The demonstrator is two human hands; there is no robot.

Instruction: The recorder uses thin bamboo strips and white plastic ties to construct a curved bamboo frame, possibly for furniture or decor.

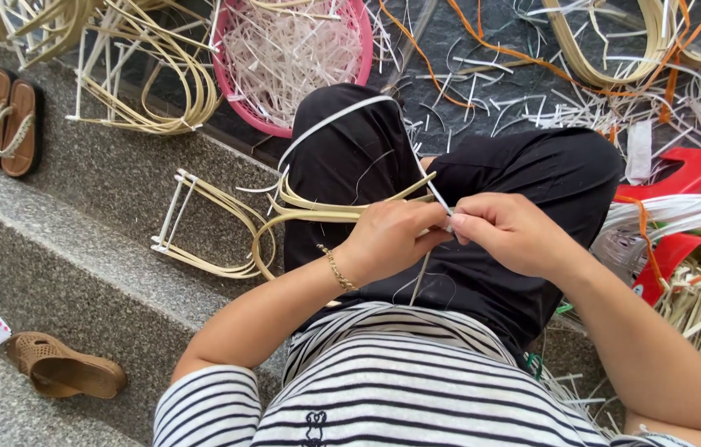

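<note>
The white strip (342, 116) is thin, flat and pale, like plastic strapping. It rises from the pinch of the two hands over the person's lap, runs up and a little left along the thigh, bends over the raised knee in a wide arc, and drops down toward the left, ending near the tan loops. Its long axis between hands and knee leans from lower right to upper left. A short tail of it hangs below the hands, pointing down toward the striped shirt (383, 389).

The left hand (387, 240) is closed narrowly, thumb and fingers pinched on the white strip and on the ends of the bamboo slats (317, 211). These slats are flat, yellowish-tan, curved into loops, with their long axis lying nearly level, running left from the hand across the black trousers (524, 174). The right hand (508, 232) is likewise closed tight, fingertips pinched on the white strip just beside the left hand. The exact meeting point of strip and slats is hidden behind the fingers.

A finished loop frame (201, 223) lies on the stone step (77, 248) beside the knee. A pink basket (358, 58) of white scraps sits beyond the knee, cut off by the top edge. A red stool (690, 178) stands at the right, partly buried under strips. Brown sandals (7, 120) rest near the step's far left edge.
</note>
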